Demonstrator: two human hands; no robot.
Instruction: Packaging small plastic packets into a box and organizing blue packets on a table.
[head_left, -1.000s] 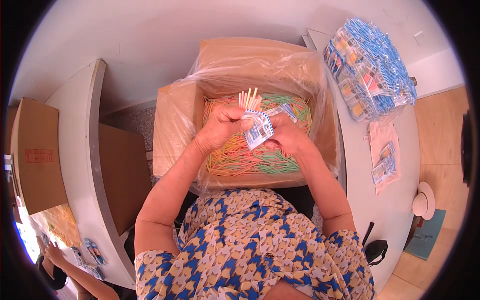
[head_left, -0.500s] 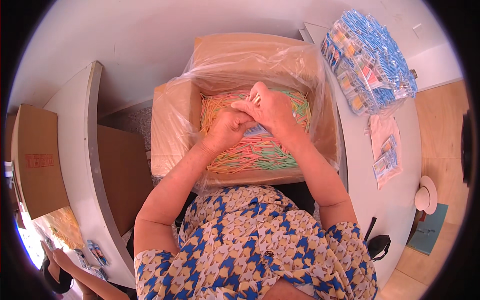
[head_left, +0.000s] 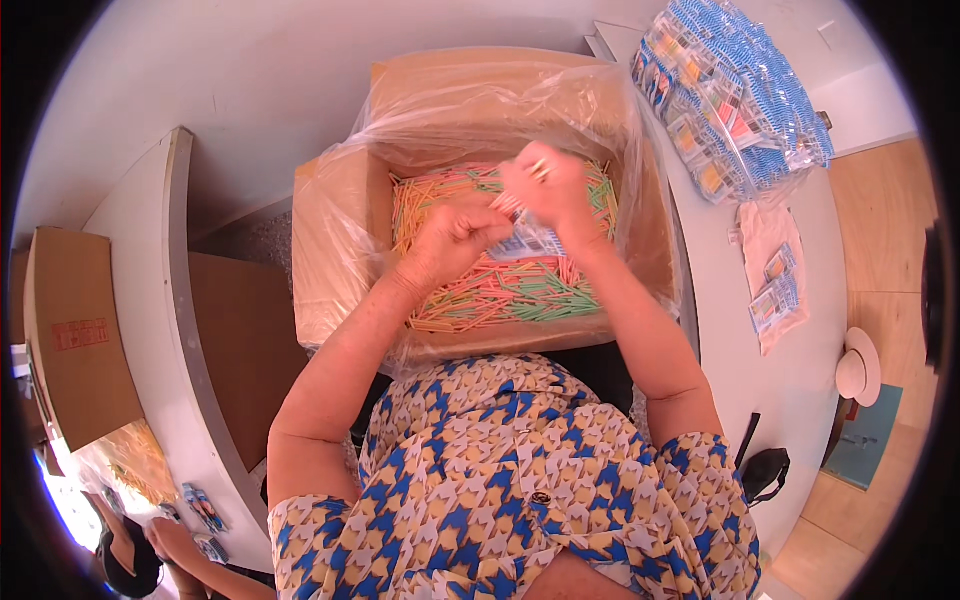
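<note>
Both of my hands are over a cardboard box [head_left: 330, 240] filled with thin short sticks [head_left: 470, 300] in pink, yellow, orange and green. My left hand [head_left: 452, 240] is closed, pinching the edge of a small clear plastic packet [head_left: 528, 242] with blue print, which hangs below the fingers. Above it and to the right, my right hand [head_left: 552, 190] is curled and smeared a little by motion. A few pink sticks [head_left: 508, 205] show between the two hands, at the packet's mouth. Something yellowish shows among the right fingers; its kind is unclear.
Clear film [head_left: 375, 145] lines the box. On the white table [head_left: 720, 300] at the right stand a large bag of filled packets [head_left: 735, 110] and a pink cloth [head_left: 765, 240] with loose packets [head_left: 775, 300]. A co-worker's arms [head_left: 190, 550] and another carton [head_left: 80, 330] are at the left.
My right hand has moved up and right, away from the left hand. More of the packet and the pink sticks shows between them. The view has shifted slightly.
</note>
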